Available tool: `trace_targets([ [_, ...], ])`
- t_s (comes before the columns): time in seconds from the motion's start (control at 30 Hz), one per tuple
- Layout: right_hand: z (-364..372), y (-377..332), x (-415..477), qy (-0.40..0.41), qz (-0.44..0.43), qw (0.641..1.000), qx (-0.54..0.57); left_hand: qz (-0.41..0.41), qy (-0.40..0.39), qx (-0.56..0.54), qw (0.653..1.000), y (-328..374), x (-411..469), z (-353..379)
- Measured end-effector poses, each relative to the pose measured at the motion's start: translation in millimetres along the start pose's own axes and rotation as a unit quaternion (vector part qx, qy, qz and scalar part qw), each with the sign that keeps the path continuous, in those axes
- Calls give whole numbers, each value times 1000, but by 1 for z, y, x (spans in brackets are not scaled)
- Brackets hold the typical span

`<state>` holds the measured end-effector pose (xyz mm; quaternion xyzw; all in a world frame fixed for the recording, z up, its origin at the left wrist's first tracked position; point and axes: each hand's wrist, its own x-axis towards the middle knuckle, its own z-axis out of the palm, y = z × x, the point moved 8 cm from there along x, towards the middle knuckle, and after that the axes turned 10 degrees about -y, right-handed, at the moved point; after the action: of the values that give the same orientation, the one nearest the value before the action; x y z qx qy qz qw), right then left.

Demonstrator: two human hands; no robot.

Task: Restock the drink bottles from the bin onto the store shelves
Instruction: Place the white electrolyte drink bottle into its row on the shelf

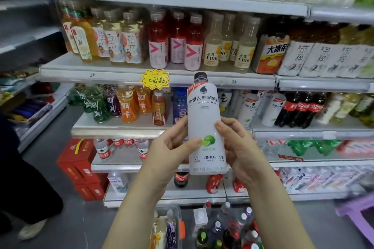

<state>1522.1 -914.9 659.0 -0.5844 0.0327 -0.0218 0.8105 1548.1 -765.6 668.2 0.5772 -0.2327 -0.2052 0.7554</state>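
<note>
Head view: left hand and right hand both clasp an upright white "ALIENERG"-labelled bottle.

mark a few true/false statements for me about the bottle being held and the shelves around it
1. The left hand and the right hand both hold the white bottle upright. True.
2. The held bottle has a red cap. False: its cap is dark.
3. Matching white bottles stand on the shelf to the right of the held one. True.
4. The yellow price tag hangs on the lowest shelf. False: it hangs on the shelf edge just under the red drinks.
5. The clear bin on the floor holds no bottles. False: several bottles stand in it.
</note>
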Motion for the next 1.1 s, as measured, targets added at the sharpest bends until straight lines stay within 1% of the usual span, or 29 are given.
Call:
trace_targets([
  [0.1,14,9,-6,19,-7,1000,-22,-1,-18,-1,1000,2,-10,-13],
  [0.33,20,6,-28,27,-27,996,-75,-9,-60,-21,998,-9,-21,-15],
  [0.57,0,3,-47,91,-23,993,-78,-21,-95,-20,995,-19,-9,3],
  [0.73,-35,-1,-78,121,-29,990,-61,-43,-130,-15,990,-34,-6,47],
  [0.97,-115,-9,-143,181,-12,983,-41,-91,-167,-8,982,-63,-13,143],
  [1.1,-163,-15,-177,224,12,974,-12,-129,-156,-1,979,-81,-13,198],
])
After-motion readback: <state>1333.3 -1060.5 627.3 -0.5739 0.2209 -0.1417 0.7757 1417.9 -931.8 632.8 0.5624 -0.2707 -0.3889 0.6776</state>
